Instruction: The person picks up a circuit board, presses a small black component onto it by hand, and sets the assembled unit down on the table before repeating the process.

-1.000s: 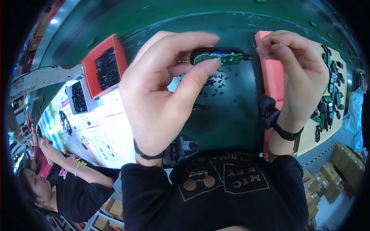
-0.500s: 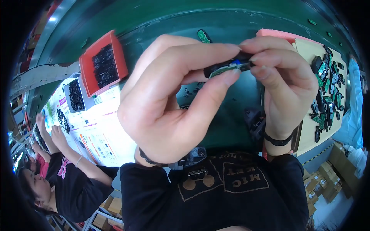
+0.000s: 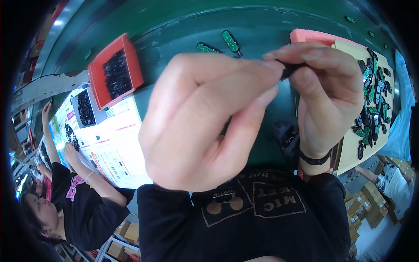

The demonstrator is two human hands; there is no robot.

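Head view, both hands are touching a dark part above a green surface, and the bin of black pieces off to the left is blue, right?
Not quite: the bin of black pieces off to the left is red, as the head view shows. The left hand and right hand do touch the dark part above the green surface.

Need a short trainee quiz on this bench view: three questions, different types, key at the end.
1. Fill in: the left hand and the right hand together hold a small ____ part.
2. What colour is the larger parts bin, left of the left hand? A) blue B) red C) yellow
3. How many circuit boards lie on the green work surface just beyond the left hand?

Key: 1. black; 2. B; 3. two.
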